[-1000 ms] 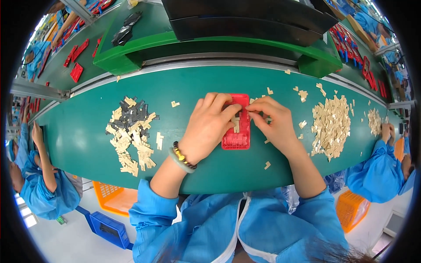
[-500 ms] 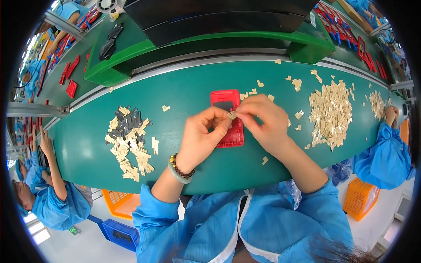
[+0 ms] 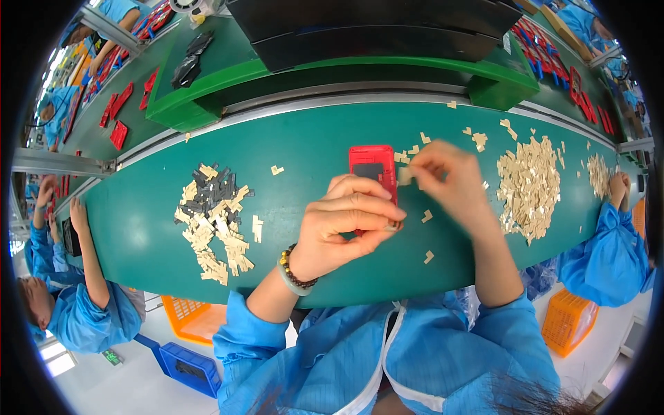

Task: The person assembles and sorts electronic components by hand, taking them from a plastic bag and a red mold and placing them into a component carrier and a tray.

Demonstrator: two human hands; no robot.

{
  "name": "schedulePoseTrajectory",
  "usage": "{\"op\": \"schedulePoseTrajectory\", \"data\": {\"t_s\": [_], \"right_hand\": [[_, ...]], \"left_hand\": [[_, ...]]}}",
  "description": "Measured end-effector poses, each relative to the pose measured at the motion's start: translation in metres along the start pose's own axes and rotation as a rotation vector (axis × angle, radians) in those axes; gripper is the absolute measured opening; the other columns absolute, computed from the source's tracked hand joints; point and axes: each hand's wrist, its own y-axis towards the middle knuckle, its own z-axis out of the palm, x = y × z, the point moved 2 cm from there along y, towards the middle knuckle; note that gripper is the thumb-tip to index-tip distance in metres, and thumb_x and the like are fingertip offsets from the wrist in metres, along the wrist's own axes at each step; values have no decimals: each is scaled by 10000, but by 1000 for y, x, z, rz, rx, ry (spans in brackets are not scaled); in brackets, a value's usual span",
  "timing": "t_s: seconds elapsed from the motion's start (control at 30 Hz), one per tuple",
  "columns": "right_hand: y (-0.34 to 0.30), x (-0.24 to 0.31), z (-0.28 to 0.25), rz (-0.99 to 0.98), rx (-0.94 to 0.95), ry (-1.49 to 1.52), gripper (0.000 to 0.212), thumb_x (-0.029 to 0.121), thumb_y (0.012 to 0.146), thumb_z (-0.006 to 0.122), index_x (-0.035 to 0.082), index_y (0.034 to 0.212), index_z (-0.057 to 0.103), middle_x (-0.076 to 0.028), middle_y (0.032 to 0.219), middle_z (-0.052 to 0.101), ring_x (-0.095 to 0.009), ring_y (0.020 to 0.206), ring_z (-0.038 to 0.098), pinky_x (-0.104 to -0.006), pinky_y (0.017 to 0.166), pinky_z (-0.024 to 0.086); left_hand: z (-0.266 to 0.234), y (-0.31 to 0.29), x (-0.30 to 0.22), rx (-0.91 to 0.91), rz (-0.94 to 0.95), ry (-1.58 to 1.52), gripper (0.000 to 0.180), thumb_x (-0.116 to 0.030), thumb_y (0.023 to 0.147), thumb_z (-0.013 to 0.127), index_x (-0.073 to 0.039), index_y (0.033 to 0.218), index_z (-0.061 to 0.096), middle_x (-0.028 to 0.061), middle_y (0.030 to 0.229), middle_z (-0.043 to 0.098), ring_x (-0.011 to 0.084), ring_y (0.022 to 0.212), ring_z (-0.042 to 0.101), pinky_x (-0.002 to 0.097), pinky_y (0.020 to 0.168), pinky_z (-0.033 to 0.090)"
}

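Observation:
My left hand is in front of the red plastic case, hiding its lower part. Its thumb and fingers are pinched together, and a small dark bit shows at the tips, too small to name. A dark grey rectangle lies inside the case's upper half. To the right of the case, my right hand is smeared by motion. A pale L-shaped piece shows at its closed thumb and finger. Several cream L-shaped pieces lie loose on the green table close to that hand.
A large heap of cream pieces lies to the right. On the left is a mixed pile of cream and dark grey strips. Behind the table stands a green shelf with a black box. Co-workers sit at both ends.
My hands have come apart: they met over the red case before. The right hand has moved right with a pale piece at its fingertips. The left hand has turned, fingers closed.

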Motion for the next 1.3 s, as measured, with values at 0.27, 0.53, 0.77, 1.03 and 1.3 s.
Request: {"op": "schedulePoseTrajectory", "data": {"t_s": [0.27, 0.53, 0.77, 1.03, 1.3], "right_hand": [[-3, 25, 5, -168, 254, 274, 215, 19, 704, 754, 53, 844, 594, -57, 939, 570, -176, 791, 573, -317, 665, 477], [-8, 25, 15, -324, 193, 73, 208, 128, 720, 747, 88, 792, 556, -27, 824, 566, -210, 776, 580, -319, 637, 471], [-11, 20, 10, -451, 113, -25, 156, 139, 756, 709, 77, 779, 568, -41, 808, 596, -230, 745, 601, -335, 641, 481], [7, 0, -15, -271, 22, -387, 317, 149, 705, 735, 36, 987, 647, -119, 1057, 597, -285, 1014, 574, -394, 893, 447], [-16, 45, 33, -654, -230, -592, 174, 112, 655, 711, 83, 804, 627, -61, 929, 621, -255, 1003, 592, -445, 940, 411]], "left_hand": [[12, 1, -2, -88, 258, 717, 220, -102, 648, 767, -113, 841, 661, 20, 894, 689, 218, 852, 594, 379, 765, 430], [19, -4, -5, -140, 304, 899, 242, -136, 603, 762, -134, 814, 644, -14, 873, 674, 195, 784, 549, 359, 752, 388], [22, 3, 0, -197, 176, 786, 286, -58, 584, 796, -119, 802, 620, -8, 818, 651, 208, 754, 533, 365, 755, 374], [7, 2, 10, -127, -126, 880, 377, 95, 691, 545, -36, 1045, 552, 123, 999, 567, 322, 984, 512, 439, 847, 400], [25, -2, 5, -146, -75, 619, 491, 60, 659, 553, 1, 1146, 519, 142, 1048, 585, 316, 943, 555, 445, 888, 409]]}}
